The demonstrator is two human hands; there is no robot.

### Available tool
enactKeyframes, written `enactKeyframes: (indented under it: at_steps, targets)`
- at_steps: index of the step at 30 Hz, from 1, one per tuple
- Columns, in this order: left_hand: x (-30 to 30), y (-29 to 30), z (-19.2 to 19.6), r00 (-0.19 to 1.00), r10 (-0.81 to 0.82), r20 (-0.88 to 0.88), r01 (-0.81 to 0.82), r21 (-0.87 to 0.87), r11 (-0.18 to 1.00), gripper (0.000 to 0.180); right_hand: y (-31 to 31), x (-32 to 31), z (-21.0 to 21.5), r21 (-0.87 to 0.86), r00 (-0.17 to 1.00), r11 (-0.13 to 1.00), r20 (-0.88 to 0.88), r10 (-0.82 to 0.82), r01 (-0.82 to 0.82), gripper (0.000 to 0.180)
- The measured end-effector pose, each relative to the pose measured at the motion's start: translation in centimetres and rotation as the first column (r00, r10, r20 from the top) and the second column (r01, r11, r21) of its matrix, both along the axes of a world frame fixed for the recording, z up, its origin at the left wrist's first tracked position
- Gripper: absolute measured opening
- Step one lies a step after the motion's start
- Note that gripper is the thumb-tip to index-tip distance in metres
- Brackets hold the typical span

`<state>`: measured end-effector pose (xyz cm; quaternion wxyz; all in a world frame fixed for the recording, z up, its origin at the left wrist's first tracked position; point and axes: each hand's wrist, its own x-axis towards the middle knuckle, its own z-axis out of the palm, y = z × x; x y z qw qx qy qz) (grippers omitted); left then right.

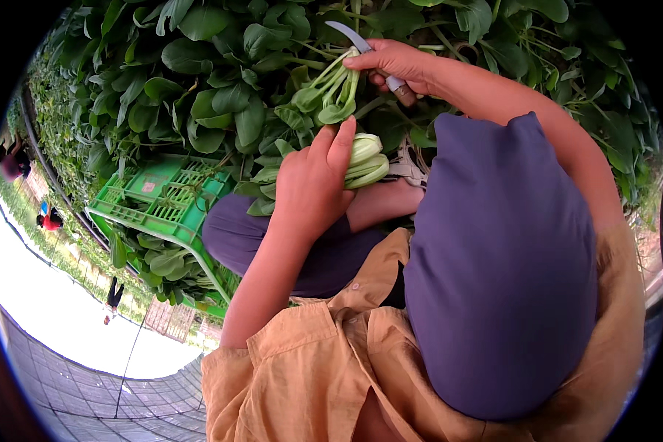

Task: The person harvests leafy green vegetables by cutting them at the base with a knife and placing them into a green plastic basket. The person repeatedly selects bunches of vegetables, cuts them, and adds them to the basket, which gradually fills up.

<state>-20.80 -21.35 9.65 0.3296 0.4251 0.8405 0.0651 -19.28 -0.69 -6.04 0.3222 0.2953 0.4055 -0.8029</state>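
Note:
My left hand (313,177) is closed around a couple of bok choy heads (367,160). Their pale cut bases stick out to its right, and leaves show to its left. Higher up, my right hand (398,65) grips a small curved knife (350,35) by its brown handle, the blade pointing up and left. Between its thumb and fingers the same hand pinches the base of a thin bunch of green leaf stalks (335,90). These stalks hang down with their leaves close to my left fingertips. My left palm is hidden.
Dense leafy bok choy plants (206,81) fill the far side. A green plastic crate (166,199) lies at my left, with cut greens (162,261) beside it. My bent knees (501,258) in dark trousers stand close to both hands. Other people (50,219) are far off at left.

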Motion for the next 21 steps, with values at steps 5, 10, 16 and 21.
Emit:
enactKeyframes:
  at_steps: [5,10,16,21]
  targets:
    - [0.3,-1.1,5.1,0.904,0.367,0.22,-0.423,0.332,0.843,0.082,7.2,1.3,5.8,0.421,0.985,0.907,-0.148,0.091,-0.02,0.038]
    - [0.0,-3.4,7.5,0.476,0.548,0.687,-0.879,0.384,0.282,0.069,9.8,1.6,16.3,0.326,0.947,0.945,-0.303,0.102,0.002,0.029]
    - [0.5,-5.1,11.1,0.071,0.251,0.965,-0.997,0.06,0.049,0.05,7.0,0.9,29.6,0.579,0.812,0.803,-0.395,0.429,-0.143,0.028]
    - [3.8,-4.3,13.2,0.027,-0.028,0.999,-0.98,0.032,0.198,0.064,-0.5,1.9,36.1,0.732,0.588,0.64,-0.418,0.692,-0.233,0.022]
